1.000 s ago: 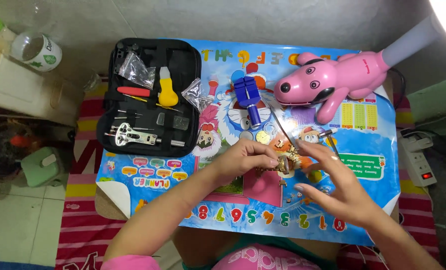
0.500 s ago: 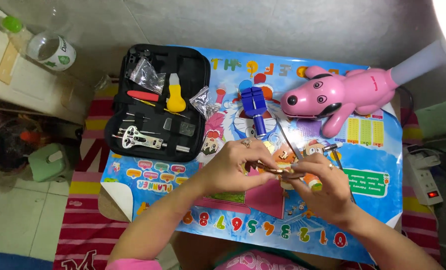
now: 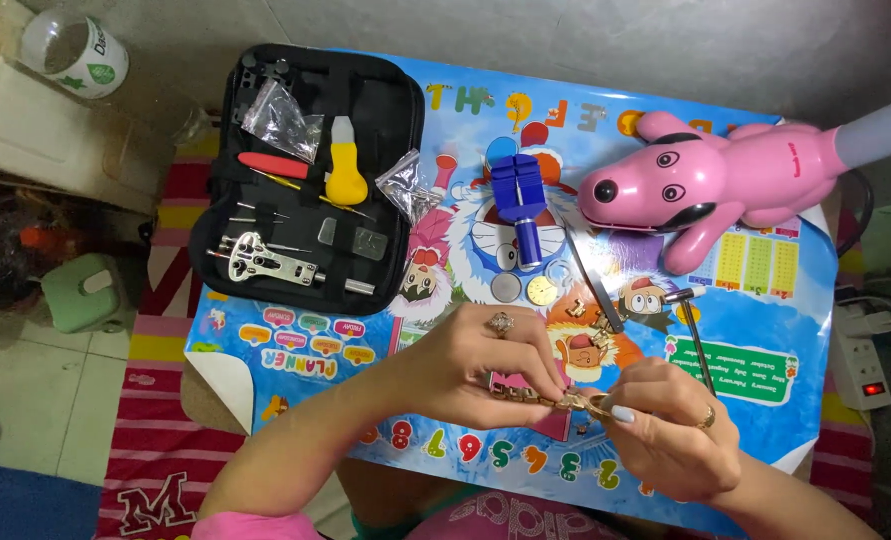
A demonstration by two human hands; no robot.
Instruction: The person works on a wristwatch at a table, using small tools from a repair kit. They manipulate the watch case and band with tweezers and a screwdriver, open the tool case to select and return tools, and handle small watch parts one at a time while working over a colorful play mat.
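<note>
My left hand (image 3: pixel 476 365) and my right hand (image 3: pixel 666 430) meet over the near part of the table, both pinching a gold metal watch band (image 3: pixel 551 398) stretched between their fingertips. A ring sits on each hand. Under the band lies a small pink block (image 3: pixel 546 420), partly hidden by my fingers. Just beyond my hands lie loose gold links (image 3: pixel 591 318), a round gold watch face (image 3: pixel 542 290) and a grey disc (image 3: pixel 507 288). A blue link-removal tool (image 3: pixel 519 205) stands further back.
An open black tool case (image 3: pixel 311 175) with a yellow-handled knife, red tool and metal wrench lies at the back left. A pink dog-shaped lamp (image 3: pixel 716 185) occupies the back right. A small hammer (image 3: pixel 694 330) and tweezers (image 3: pixel 596 285) lie to the right. The table carries a colourful cartoon mat (image 3: pixel 296 345).
My view has shifted a little. Both hands have drawn slightly nearer to me and closer together, still gripping the gold band.
</note>
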